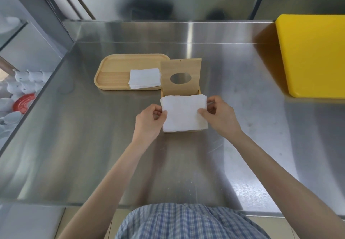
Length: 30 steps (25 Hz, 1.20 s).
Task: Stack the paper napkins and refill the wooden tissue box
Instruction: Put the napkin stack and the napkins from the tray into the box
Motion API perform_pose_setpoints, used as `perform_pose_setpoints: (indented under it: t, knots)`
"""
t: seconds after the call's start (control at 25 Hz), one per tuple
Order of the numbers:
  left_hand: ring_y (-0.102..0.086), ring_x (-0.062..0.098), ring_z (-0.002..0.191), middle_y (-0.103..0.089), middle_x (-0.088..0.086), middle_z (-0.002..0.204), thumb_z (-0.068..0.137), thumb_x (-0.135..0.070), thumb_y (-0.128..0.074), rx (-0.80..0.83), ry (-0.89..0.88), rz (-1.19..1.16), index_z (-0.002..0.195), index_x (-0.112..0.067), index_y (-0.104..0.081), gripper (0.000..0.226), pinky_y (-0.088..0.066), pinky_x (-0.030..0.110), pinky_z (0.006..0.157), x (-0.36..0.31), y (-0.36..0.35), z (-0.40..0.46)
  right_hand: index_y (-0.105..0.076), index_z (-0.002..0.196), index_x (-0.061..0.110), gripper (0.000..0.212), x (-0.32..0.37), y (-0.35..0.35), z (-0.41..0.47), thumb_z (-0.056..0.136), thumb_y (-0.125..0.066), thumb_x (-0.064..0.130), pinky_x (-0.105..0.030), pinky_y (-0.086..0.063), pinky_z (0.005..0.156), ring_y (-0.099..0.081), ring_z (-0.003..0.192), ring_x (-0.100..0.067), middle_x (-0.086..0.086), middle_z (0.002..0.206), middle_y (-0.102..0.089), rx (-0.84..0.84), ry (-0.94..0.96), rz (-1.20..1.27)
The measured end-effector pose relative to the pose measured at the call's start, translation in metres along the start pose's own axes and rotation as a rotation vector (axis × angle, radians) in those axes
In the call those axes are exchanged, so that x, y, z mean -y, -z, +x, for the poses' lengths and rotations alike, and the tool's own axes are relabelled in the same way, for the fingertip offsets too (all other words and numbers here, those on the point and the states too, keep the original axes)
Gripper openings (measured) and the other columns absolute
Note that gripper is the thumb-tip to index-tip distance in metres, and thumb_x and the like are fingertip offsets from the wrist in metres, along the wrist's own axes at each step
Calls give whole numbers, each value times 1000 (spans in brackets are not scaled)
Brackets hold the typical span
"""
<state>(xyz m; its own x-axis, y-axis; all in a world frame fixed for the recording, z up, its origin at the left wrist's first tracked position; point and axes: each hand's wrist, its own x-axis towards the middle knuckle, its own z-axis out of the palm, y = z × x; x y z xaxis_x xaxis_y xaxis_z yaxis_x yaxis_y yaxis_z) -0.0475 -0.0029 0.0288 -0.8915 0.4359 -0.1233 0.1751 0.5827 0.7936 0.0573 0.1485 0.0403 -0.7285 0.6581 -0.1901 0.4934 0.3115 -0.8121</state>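
— Nearest the counter's front edge, what do you make of the arms?

— Both forearms reach forward over the steel counter [74, 145] and converge on the wooden tissue box [180, 89]. The left hand [149, 122] is curled, thumb on top, pinching the left edge of a stack of napkins [183, 113]. The right hand [221, 115] mirrors it, thumb pressed on the stack's right side, fingers tucked behind that edge.

— So both are gripping?

— Yes, each is closed on the napkin stack, one per side, palms turned inward toward each other.

— Where's the stack against the box?

— Directly over the box's open body, covering nearly all of it; only a strip of wood shows along its near edge. It's close to square, lying roughly flat, a touch wider left to right. I can't tell whether it rests on the rim or is held just above.

— And the box itself?

— Its lid [180, 74] stands upright at the far side, oval opening facing us.

— Beyond that?

— Left of the box and slightly farther, a wooden tray [112, 71] lies long side left to right, with a second pile of napkins [144, 78] at the end beside the box. Well to the right of the box sits a yellow board [313, 56].
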Motion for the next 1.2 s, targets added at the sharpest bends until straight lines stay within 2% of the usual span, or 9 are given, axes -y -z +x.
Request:
perform_pose_setpoints:
  t: [0.12,0.2,0.28,0.4,0.56,0.72,0.92,1.04,1.2]
  knots:
    - [-53,10,69,-54,-7,70,91,-20,-52,9,-17,93,95,-7,-62,17,-39,8,58,-7,-5,16,-51,113,7,31,1,-1,19,86,-59,18,-35,-51,80,-59,91,-24,-1,93,-58,-9,20,-117]
    - [-57,20,83,-60,0,83,92,-20,-50,15,-32,179,98,-4,-62,21,-43,25,70,-11,-8,26,-50,112,9,28,2,-3,29,87,-57,19,-42,-53,84,-61,97,-32,-8,99,-64,9,55,-243]
    - [-56,25,97,-63,6,96,93,-20,-45,7,-109,377,100,-6,-60,22,-43,32,72,-14,-11,34,-49,113,11,25,6,-6,37,89,-51,18,-39,-50,81,-60,99,-36,-11,107,-66,35,127,-475]
    - [-47,24,109,-63,6,108,95,-18,-40,20,-262,700,108,-10,-59,24,-37,31,69,-18,-15,42,-49,115,13,26,15,-9,46,90,-45,13,-33,-44,70,-61,97,-35,-10,111,-65,69,258,-787]
    - [-48,25,111,-63,6,114,95,-15,-41,75,-366,939,112,-10,-59,25,-30,28,70,-18,-25,52,-51,118,7,29,20,-18,55,90,-46,6,-30,-34,63,-63,98,-35,-12,112,-65,114,316,-1051]
    - [-48,24,113,-62,4,116,91,-11,-48,118,-371,1090,116,-13,-58,27,-29,28,72,-16,-33,57,-57,113,8,28,20,-26,59,87,-53,2,-30,-33,67,-60,107,-34,-12,115,-64,151,298,-1128]
    - [-48,23,112,-62,1,115,85,-7,-55,121,-355,1163,116,-18,-58,33,-28,27,73,-16,-37,59,-60,107,6,21,20,-30,57,87,-55,4,-29,-31,67,-60,106,-33,-12,112,-66,141,301,-1161]
    - [-48,24,112,-62,3,116,86,-9,-55,117,-353,1148,117,-15,-55,32,-28,28,72,-16,-38,59,-58,109,6,20,18,-29,57,89,-55,8,-30,-32,67,-60,106,-34,-12,113,-66,123,294,-1123]
    - [-50,26,113,-55,9,122,90,-21,-53,92,-363,1024,120,-7,-44,35,-38,32,80,-17,-30,54,-51,115,6,24,17,-24,57,91,-49,12,-32,-34,65,-60,103,-36,-13,118,-61,86,295,-1023]
